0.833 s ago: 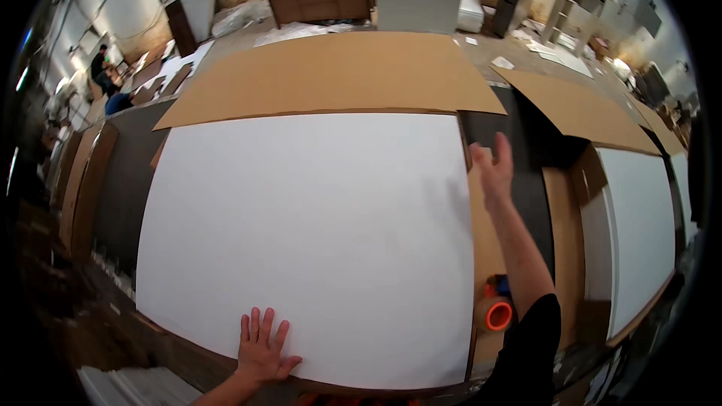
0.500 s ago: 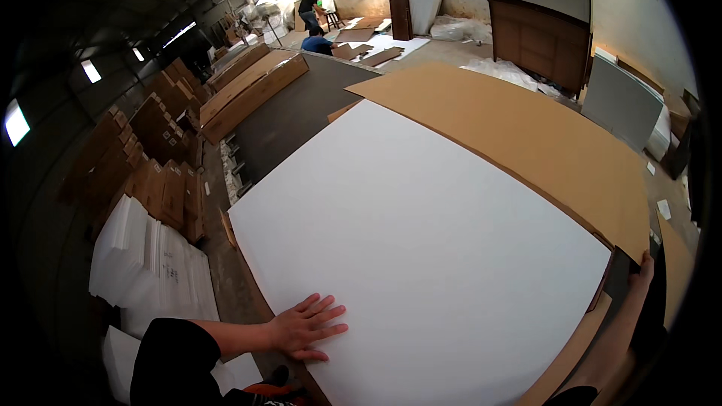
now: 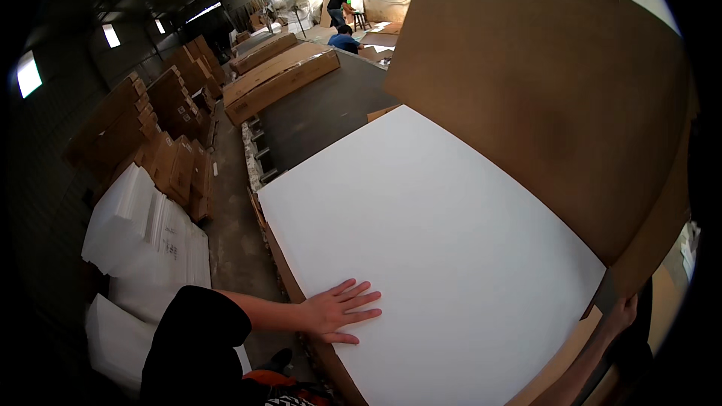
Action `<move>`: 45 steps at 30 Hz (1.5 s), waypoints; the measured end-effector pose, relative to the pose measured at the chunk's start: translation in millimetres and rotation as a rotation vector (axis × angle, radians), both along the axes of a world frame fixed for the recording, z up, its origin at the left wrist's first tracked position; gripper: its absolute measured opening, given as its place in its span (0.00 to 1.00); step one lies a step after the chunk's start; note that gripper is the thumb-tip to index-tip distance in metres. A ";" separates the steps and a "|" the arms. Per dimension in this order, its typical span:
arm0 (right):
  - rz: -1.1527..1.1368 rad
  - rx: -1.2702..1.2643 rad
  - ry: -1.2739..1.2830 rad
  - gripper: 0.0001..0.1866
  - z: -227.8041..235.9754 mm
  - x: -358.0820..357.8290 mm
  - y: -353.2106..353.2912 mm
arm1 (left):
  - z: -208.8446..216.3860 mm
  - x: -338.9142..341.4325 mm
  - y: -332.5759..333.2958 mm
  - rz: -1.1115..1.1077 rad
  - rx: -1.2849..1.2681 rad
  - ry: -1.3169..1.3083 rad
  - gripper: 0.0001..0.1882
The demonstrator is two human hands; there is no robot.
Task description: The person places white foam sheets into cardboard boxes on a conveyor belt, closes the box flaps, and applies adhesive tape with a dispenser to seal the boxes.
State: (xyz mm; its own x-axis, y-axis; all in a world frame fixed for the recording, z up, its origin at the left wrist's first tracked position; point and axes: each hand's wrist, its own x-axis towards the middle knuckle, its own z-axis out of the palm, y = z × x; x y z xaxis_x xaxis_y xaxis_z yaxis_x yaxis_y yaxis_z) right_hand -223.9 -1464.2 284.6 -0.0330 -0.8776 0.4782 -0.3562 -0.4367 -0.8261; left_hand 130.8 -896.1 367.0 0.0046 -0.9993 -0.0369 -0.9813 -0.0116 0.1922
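A large white board [image 3: 429, 233] lies flat inside an opened cardboard carton. My left hand [image 3: 342, 313] rests palm down near the board's left edge, its fingers spread. Along the board's far right side stands a wide brown cardboard flap [image 3: 538, 98], raised steeply. My right hand [image 3: 620, 316] is at the near right corner, its fingers closed on the cardboard at the flap's lower end; the fingertips are partly hidden. Another strip of cardboard [image 3: 549, 376] shows between the board and my right forearm.
Beyond the board is a dark worktable [image 3: 323, 109] bearing long cartons [image 3: 289, 79]. White foam sheets [image 3: 162, 240] and stacked cartons [image 3: 180, 169] stand to the left. Two people [image 3: 344, 39] work at the back.
The cardboard flap on the right has swung up from lying outward to standing steeply. My right hand has moved down and slightly left. My left hand stays spread on the board.
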 end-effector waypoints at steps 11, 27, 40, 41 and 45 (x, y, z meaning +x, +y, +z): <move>-0.010 0.352 -0.046 0.12 21.5 -47.4 364.2 | -20.0 30.9 -32.9 -0.089 -0.006 -0.062 0.36; -0.102 -0.190 0.861 0.25 20.4 123.3 591.9 | 111.4 61.7 51.3 -1.085 -0.558 0.334 0.28; -0.327 -0.291 0.606 0.12 10.9 154.7 604.2 | 0.4 29.1 -14.2 -0.659 0.077 -0.271 0.64; -0.378 -0.260 0.507 0.11 -2.4 161.5 620.5 | -1.8 27.2 -10.9 -0.668 0.102 -0.280 0.64; -0.341 -0.464 0.504 0.12 32.1 134.7 631.3 | 1.9 32.2 -10.8 -0.666 0.104 -0.283 0.62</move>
